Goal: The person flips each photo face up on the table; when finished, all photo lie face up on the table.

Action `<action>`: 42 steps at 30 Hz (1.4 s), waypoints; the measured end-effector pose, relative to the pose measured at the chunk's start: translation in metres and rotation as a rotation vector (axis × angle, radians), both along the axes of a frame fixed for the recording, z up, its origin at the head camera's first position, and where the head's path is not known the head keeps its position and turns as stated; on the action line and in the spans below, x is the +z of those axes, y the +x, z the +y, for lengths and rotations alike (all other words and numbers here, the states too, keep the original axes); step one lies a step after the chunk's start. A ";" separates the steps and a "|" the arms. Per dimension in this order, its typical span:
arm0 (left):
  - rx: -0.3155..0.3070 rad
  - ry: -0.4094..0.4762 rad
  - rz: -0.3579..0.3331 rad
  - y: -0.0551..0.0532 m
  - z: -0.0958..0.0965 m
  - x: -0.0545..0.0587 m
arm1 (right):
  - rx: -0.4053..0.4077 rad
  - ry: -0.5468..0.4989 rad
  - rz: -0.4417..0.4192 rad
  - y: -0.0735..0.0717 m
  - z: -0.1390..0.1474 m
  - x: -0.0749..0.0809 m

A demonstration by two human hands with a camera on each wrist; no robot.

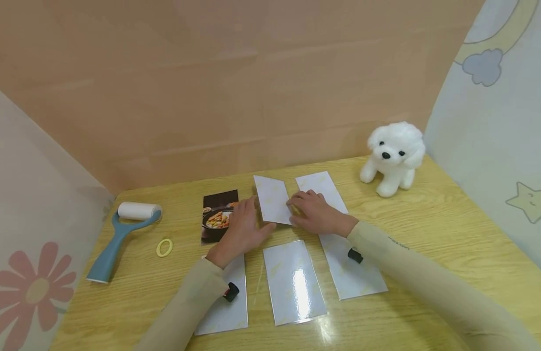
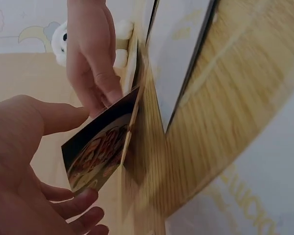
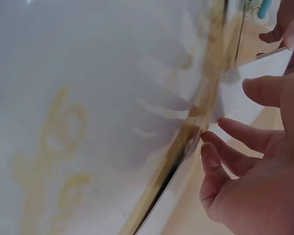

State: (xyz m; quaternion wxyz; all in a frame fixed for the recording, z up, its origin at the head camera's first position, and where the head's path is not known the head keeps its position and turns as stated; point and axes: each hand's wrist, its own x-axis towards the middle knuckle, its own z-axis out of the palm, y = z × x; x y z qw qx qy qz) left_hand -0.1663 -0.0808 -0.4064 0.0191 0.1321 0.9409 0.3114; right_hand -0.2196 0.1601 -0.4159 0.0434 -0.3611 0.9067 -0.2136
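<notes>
On the far tabletop [image 1: 141, 297], a tilted card [image 1: 272, 201], long axis near to far, rises between the left hand [image 1: 241, 230], fingers spread, and the closer right hand [image 1: 315, 212] at its right edge, grip unclear.

Left grip [image 1: 244, 226]: thumb [image 2: 61, 117] spread from fingers [image 2: 78, 203]
Right grip [image 1: 316, 213]: fingers bent
Arms [image 1: 419, 273]: both reach from counter's [image 1: 463, 239] near edge

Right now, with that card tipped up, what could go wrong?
The tilted card might flop over; the right hand doesn't clearly grip it. The left hand, close beside the face-up food picture, could nudge it askew. The right sleeve overhangs a white card and might shift it.
</notes>
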 end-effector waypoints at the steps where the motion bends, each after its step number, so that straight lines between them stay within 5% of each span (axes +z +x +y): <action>1: -0.003 0.020 0.003 -0.001 0.001 0.000 | -0.011 -0.009 -0.027 0.000 -0.001 0.001; 13: -0.070 0.141 0.060 -0.007 0.011 0.000 | -0.096 -0.199 -0.232 -0.002 -0.010 0.010; 23: -0.057 0.175 0.005 -0.009 0.021 0.001 | -0.146 -0.282 -0.369 -0.001 -0.007 0.013; 33: -0.107 0.156 0.011 -0.010 0.025 -0.003 | -0.184 -0.324 -0.469 0.004 -0.011 0.021; 42: -0.140 0.046 0.027 -0.012 0.028 -0.006 | -0.207 -0.324 -0.483 0.005 -0.012 0.026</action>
